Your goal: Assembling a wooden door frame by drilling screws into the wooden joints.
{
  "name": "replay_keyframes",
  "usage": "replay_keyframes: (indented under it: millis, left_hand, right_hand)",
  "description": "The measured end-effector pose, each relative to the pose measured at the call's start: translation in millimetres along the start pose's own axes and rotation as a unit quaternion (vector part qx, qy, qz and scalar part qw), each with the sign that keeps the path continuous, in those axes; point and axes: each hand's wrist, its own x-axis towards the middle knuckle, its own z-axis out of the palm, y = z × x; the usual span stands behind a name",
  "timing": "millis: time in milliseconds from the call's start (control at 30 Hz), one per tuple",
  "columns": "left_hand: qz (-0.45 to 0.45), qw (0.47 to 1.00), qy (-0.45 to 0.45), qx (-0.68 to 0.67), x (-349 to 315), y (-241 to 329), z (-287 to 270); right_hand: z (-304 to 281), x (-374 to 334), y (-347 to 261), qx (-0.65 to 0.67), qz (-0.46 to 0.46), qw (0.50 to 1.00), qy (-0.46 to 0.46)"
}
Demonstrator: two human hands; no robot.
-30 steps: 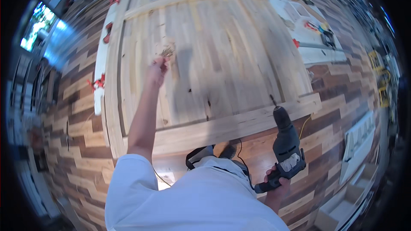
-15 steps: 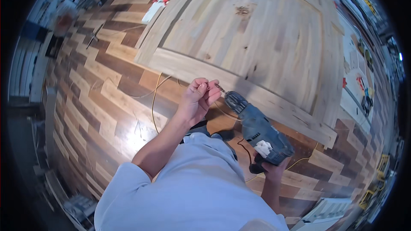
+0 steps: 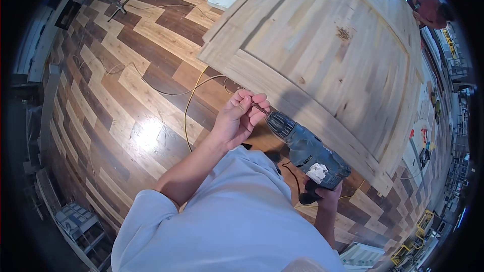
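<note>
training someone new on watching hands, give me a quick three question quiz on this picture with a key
1. Which hand holds the drill?
2. True or false: the fingers of the left hand are at the drill tip.
3. The small brown pile lies on: a) the floor b) the wooden panel c) the drill

Key: 1. the right hand; 2. true; 3. b
</note>
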Motion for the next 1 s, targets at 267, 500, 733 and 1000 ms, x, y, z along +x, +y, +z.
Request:
replay_keyframes:
  millis: [267,500,733,1000]
  left_hand:
    - [-0.019,0.962,0.171,0.211,27,79,-21]
    - [-0.067,0.971,0.220,-0.062,51,70,-45]
    - [0.012,0.946,0.303,-0.118,89,67,-51]
    - [-0.027,0.928,0.343,-0.143,109,103,-83]
  right_hand:
    - [86,38,0,-0.137,-0.079,0.985,0.067]
    - [86,65,3,-0.220,-0.032,0.975,-0.004]
    - [100,114,-10,-0.160,0.103,0.981,0.023]
    - [157,152,-25,-0.217,0.178,0.959,0.044]
